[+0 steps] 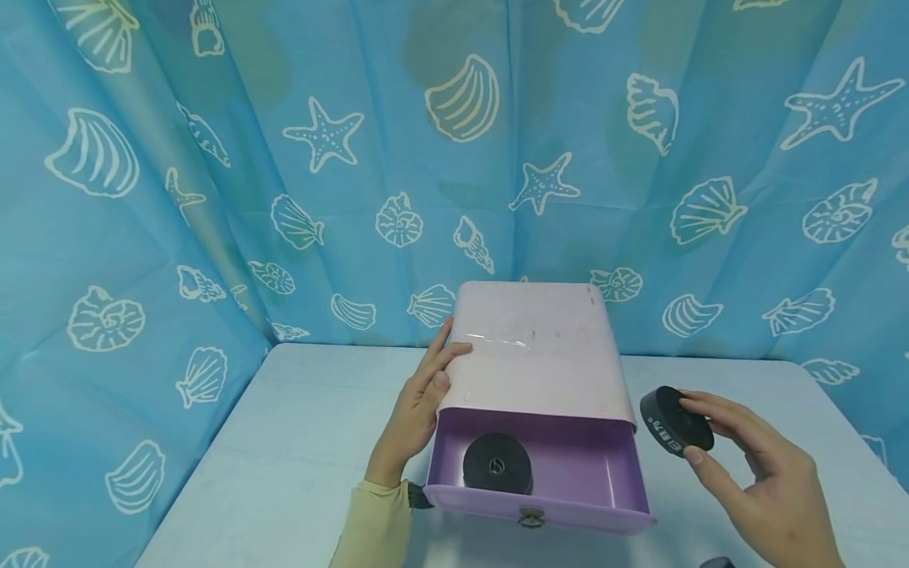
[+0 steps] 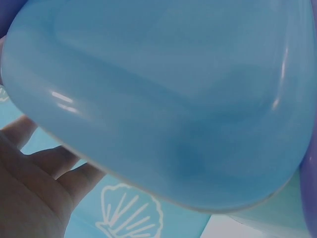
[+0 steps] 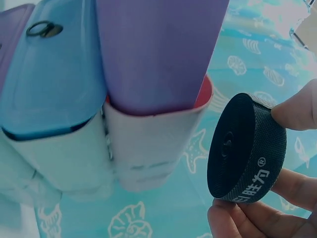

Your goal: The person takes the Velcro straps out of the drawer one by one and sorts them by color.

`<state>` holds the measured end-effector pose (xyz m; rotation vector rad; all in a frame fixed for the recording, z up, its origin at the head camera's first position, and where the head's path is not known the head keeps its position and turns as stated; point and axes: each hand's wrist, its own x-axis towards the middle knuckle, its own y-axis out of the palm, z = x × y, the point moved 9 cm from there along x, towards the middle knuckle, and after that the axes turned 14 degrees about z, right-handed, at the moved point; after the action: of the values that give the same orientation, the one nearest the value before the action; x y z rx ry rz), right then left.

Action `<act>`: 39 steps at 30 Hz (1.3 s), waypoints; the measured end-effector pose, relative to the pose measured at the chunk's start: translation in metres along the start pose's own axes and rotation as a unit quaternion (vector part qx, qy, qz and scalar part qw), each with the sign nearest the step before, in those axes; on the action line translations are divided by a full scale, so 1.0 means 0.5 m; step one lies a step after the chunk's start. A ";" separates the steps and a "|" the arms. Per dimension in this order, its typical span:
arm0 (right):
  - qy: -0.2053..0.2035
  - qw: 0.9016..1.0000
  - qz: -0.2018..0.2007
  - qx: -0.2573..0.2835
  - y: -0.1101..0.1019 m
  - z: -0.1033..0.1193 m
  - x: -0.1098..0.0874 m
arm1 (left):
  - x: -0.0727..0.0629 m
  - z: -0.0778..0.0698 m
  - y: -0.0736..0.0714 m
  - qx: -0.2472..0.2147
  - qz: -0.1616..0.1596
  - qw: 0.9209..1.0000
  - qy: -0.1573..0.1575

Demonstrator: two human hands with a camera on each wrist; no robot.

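My right hand [image 1: 770,477] holds a roll of black tape [image 3: 270,158] between thumb and fingers, to the right of a pale pink drawer unit [image 1: 536,347]. White characters run along the roll's edge. The unit's purple drawer [image 1: 575,465] is pulled out, and a second black roll [image 1: 497,463] lies flat in its left part. My left hand [image 1: 412,418] rests against the unit's left side, fingers extended, one fingertip on the top. In the left wrist view, a large blue drawer front [image 2: 163,109] hides part of that hand.
In the right wrist view, a blue drawer [image 3: 59,74] with a ring pull adjoins the purple one, and another purple drawer front [image 3: 11,29] shows beyond it. A white table [image 1: 284,442] carries the unit. Behind hangs a blue shell-patterned curtain [image 1: 398,142].
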<state>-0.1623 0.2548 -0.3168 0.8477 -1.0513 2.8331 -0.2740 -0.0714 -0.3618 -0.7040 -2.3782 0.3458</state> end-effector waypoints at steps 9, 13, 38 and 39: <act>0.027 0.999 -0.013 -0.027 0.005 -0.047 0.007 | 0.000 0.001 0.002 -0.001 -0.001 1.000 -0.006; 0.019 0.999 -0.026 -0.040 0.006 -0.060 0.009 | 0.000 0.001 0.001 0.000 -0.001 1.000 -0.005; 0.060 0.988 0.003 -0.144 0.054 -0.134 0.012 | 0.000 -0.005 0.000 0.004 0.004 1.000 -0.001; 0.060 0.987 0.005 -0.148 0.056 -0.137 0.012 | 0.000 -0.004 0.001 0.004 0.004 1.000 -0.002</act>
<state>-0.2061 0.2735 -0.3740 0.6371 -1.4114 2.6019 -0.2725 -0.0710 -0.3602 -0.7093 -2.3767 0.3604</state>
